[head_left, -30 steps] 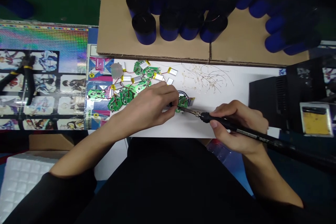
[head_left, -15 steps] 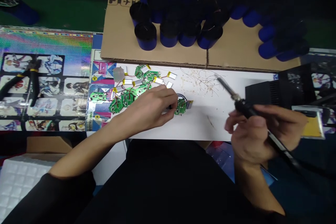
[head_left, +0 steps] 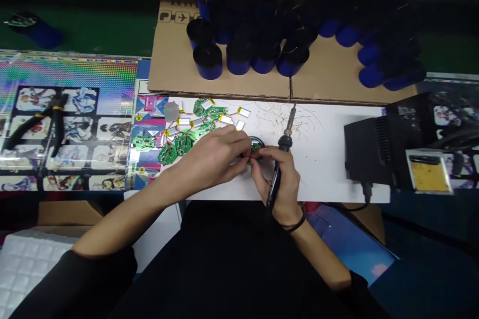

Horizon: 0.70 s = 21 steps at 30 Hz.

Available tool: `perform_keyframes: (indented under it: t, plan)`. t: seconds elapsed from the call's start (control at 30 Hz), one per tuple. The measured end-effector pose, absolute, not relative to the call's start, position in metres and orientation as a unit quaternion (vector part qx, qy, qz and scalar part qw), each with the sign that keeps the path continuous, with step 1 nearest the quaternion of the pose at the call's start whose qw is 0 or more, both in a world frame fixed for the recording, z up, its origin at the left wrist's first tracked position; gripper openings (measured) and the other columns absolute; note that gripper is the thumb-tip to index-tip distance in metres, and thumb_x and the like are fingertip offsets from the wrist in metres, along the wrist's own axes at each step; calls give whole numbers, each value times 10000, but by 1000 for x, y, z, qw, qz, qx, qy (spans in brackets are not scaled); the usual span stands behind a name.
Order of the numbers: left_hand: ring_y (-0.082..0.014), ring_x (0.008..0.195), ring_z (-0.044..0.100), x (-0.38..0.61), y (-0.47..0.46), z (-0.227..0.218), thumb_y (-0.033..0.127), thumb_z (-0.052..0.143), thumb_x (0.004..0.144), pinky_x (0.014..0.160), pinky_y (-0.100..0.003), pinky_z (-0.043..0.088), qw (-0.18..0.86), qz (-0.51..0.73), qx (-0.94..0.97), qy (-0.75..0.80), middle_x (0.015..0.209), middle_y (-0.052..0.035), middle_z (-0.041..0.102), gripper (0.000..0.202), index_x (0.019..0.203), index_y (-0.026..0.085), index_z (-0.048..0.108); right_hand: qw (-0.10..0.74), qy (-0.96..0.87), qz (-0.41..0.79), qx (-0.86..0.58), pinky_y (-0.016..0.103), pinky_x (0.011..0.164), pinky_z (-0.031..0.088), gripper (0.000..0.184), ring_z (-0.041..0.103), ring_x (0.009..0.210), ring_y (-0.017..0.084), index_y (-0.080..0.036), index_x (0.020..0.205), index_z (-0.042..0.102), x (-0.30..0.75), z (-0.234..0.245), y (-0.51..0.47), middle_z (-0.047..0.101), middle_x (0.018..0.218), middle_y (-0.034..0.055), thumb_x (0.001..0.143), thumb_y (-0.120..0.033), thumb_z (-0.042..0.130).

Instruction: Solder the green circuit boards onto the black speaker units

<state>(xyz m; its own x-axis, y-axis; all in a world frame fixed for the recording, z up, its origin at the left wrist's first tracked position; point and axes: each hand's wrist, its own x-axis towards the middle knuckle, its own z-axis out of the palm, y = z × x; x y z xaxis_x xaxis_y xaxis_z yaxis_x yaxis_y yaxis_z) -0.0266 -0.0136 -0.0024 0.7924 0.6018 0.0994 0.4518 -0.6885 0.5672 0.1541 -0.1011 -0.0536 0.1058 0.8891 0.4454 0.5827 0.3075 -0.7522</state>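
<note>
My left hand (head_left: 226, 152) is closed, its fingertips pinched at the left edge of a small green circuit board (head_left: 257, 148) with a dark round rim behind it. My right hand (head_left: 281, 179) grips a soldering iron (head_left: 277, 177) whose metal tip points up and away from the board. The thumb and forefinger of that hand meet at the board's right side, close to the left fingertips. Any small part between the fingers is hidden. More green circuit boards (head_left: 183, 143) with wired silver battery cells (head_left: 225, 119) lie beyond my left hand.
Dark blue cylinders (head_left: 208, 62) stand on a cardboard sheet (head_left: 179, 75) at the back. Wire scraps (head_left: 275, 118) litter the white work surface (head_left: 318, 169). At right are a black box (head_left: 366, 147) and a yellow sponge tray (head_left: 429, 173); at left, pliers (head_left: 56, 114).
My right hand has come left with the soldering iron, from beside the black box to the circuit board. The iron now stands more upright. My left hand has stayed at the board.
</note>
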Motion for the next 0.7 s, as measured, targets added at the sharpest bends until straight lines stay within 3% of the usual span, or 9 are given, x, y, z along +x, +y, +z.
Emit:
perform_keyframes:
  t: [0.3, 0.57, 0.7]
  plan:
    - [-217, 1112, 634, -39, -10, -26, 227, 594, 1090, 1002, -372, 491, 332, 223, 890, 220, 1168, -72, 747, 126, 1143, 192, 703, 467, -646, 212, -565, 442, 912, 606, 379, 737, 949, 229, -273, 1240, 589, 163, -50, -104, 744, 989, 15, 925, -103, 714]
    - [-252, 1080, 585, -35, -12, -24, 204, 576, 1079, 942, -406, 510, 222, 212, 933, 185, 1198, -98, 734, 123, 1097, 169, 693, 465, -702, 247, -480, 525, 1008, 615, 482, 721, 1171, 280, -273, 1301, 570, 186, -57, -105, 733, 1160, 90, 906, -52, 737]
    - [-279, 1093, 590, -29, -12, -17, 214, 558, 1081, 895, -423, 506, 151, 182, 956, 174, 1197, -96, 753, 151, 1065, 160, 698, 465, -703, 244, -480, 507, 1022, 625, 472, 718, 1215, 267, -275, 1320, 563, 189, -58, -102, 737, 1197, 104, 931, -55, 715]
